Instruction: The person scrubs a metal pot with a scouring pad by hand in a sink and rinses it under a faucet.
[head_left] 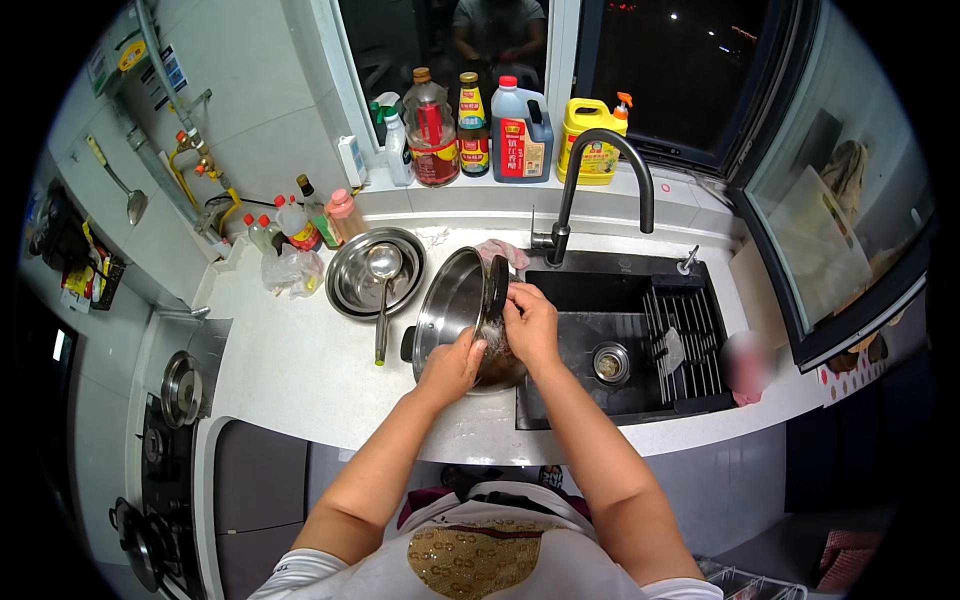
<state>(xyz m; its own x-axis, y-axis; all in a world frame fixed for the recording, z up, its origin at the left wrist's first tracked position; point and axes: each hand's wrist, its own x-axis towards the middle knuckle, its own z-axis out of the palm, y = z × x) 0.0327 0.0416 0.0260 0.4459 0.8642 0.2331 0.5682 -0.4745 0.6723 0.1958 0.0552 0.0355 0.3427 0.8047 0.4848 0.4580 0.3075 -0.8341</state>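
A steel pot (446, 312) with black side handles stands tilted on the counter at the sink's left edge, its opening turned partly toward me. My left hand (452, 370) is closed on the pot's near side, thumb along the rim. Beside the upper black handle (497, 287), the curled fingers of my right hand (532, 322) grip the pot's rim. Something pale and shiny shows between my hands; whether it is a scrubber or wet metal I cannot tell. My fingertips are partly hidden.
Nested steel bowls (345, 290) holding a ladle (383, 262) stand to the left. The black sink (580, 345) has a drying rack (690, 345) and a tall faucet (563, 215). Several bottles line the windowsill (560, 195). An open window pane (840, 220) juts in at right.
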